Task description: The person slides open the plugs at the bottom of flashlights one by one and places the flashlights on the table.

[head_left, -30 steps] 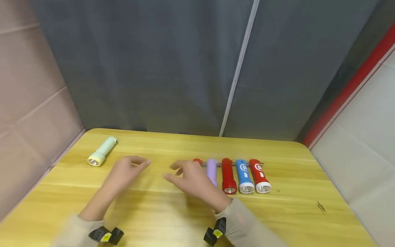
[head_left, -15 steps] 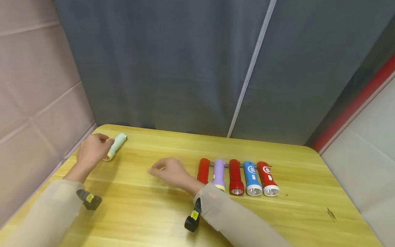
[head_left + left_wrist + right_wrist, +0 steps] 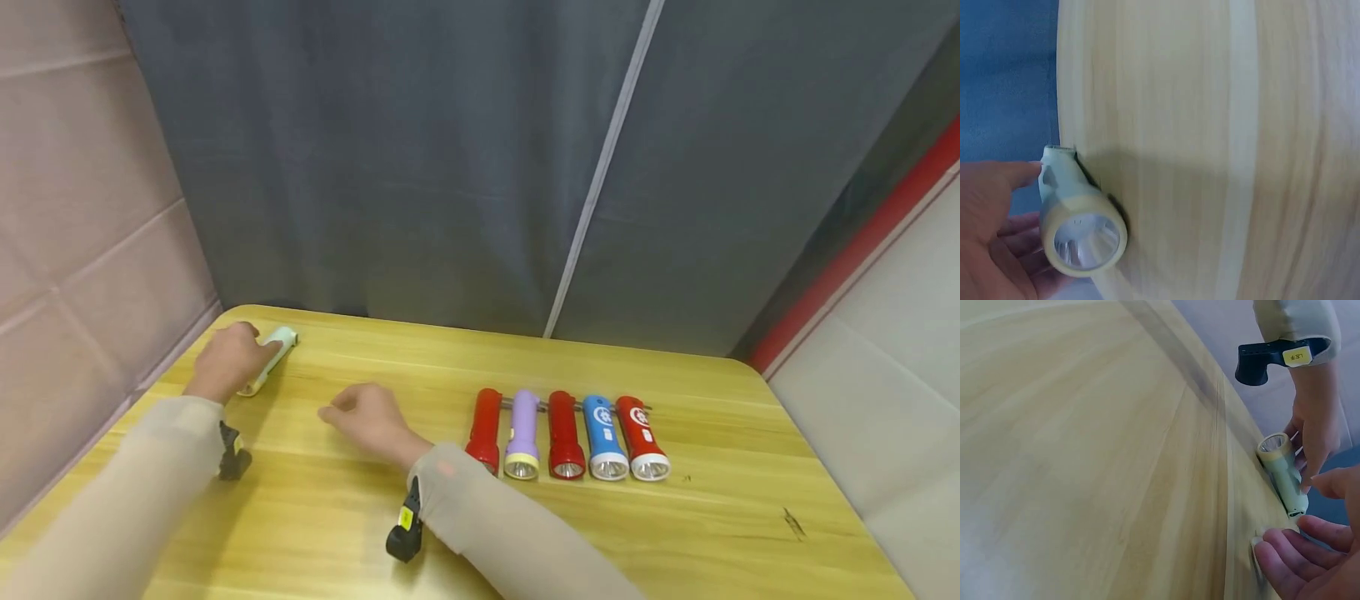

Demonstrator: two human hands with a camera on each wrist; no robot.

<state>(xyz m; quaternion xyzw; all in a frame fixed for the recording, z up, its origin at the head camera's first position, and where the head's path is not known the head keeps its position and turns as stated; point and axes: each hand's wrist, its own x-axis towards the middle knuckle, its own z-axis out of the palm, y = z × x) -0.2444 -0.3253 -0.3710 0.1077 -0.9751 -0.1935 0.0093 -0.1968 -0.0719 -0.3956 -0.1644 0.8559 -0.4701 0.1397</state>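
A pale green flashlight (image 3: 272, 360) with a cream head lies at the table's back left. My left hand (image 3: 231, 363) reaches over it and grips its body; the left wrist view shows the thumb at the tail end and the fingers on the far side of the lamp head (image 3: 1085, 240). My right hand (image 3: 369, 418) hovers over the table to the right of it, fingers loosely bent and nothing held. In the right wrist view, the right fingers (image 3: 1291, 556) appear close to the flashlight's tail (image 3: 1291, 494).
A row of flashlights lies right of centre: a red one (image 3: 486, 429), a lilac one (image 3: 524, 429), another red (image 3: 564, 433), a blue one (image 3: 603, 433) and a red-and-white one (image 3: 641, 435). Grey curtain (image 3: 412, 167) hangs behind the wooden table (image 3: 720, 533).
My left hand has moved left and back to the green flashlight and taken hold of it. My right hand has shifted left, away from the row.
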